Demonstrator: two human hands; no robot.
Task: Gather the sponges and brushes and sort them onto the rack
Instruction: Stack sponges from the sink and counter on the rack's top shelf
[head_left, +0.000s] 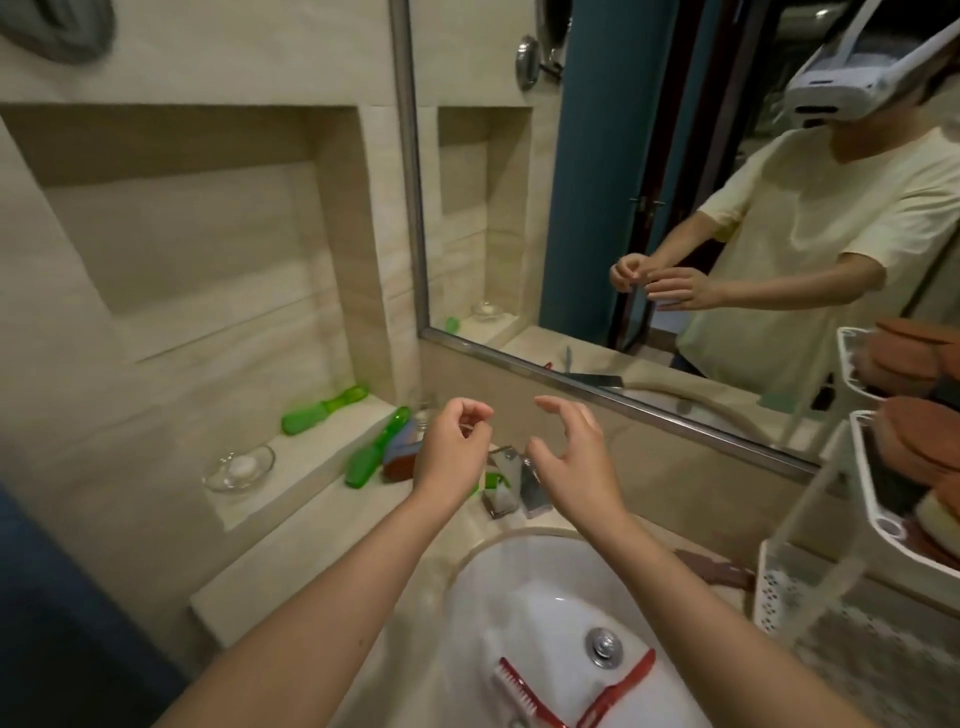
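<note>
My left hand (454, 449) and my right hand (571, 457) hover side by side above the chrome tap (522, 480), both empty with curled fingers. A green brush (323, 404) lies on the niche ledge. A second green brush (376, 449) leans at the ledge's edge beside a blue and brown sponge (402, 457). Two red brushes (519, 691) (618, 688) lie in the white sink (467, 582). The white rack (883, 519) stands at the right with brown sponges (930, 441) on its shelves.
A glass dish with soap (239, 467) sits in the wall niche at left. A large mirror (675, 208) covers the wall behind the tap. A brown item (717, 569) lies on the counter by the rack's base.
</note>
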